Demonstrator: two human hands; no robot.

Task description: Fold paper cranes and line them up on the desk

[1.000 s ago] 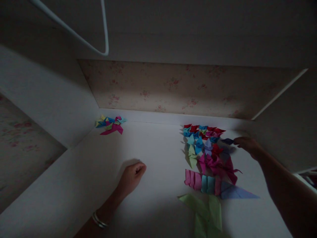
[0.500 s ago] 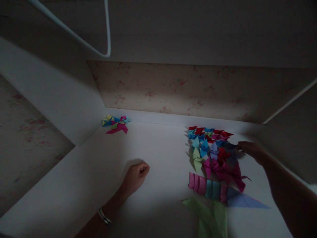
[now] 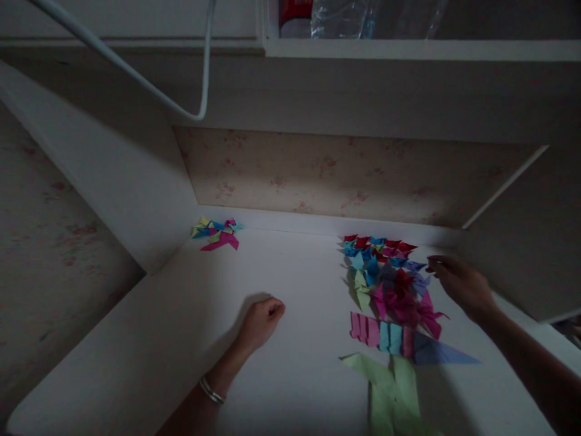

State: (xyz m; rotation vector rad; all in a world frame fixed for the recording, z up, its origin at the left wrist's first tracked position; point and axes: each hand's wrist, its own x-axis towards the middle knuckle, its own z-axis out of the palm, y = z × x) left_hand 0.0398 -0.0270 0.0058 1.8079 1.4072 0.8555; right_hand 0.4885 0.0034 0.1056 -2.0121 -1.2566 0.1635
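My left hand [image 3: 261, 323] rests on the white tabletop [image 3: 299, 266] with its fingers curled into a loose fist and nothing visible in it. At the right, my right hand [image 3: 460, 283] has its thumb and fingertips drawn together at the pointed end of a purple folded paper crane [image 3: 414, 265]. The crane sits at the right edge of a cluster of small origami in rows. Nearby are a red crane [image 3: 402, 281], a blue one [image 3: 372, 270], a light green one [image 3: 361, 289] and larger magenta ones [image 3: 406, 309].
Below the cluster lie a row of folded pink paper pieces [image 3: 364, 329], teal ones [image 3: 391, 338], a flat blue-violet paper point [image 3: 447, 351] and a big light green folded paper [image 3: 393, 387]. More small origami [image 3: 220, 233] sits at the back left corner. A white cable [image 3: 149, 82] hangs overhead below a shelf [image 3: 408, 49].
The view has tipped up, bringing the shelf above into sight. The purple crane beside my right fingertips looks brighter. Both hands keep nearly the same places on the table.
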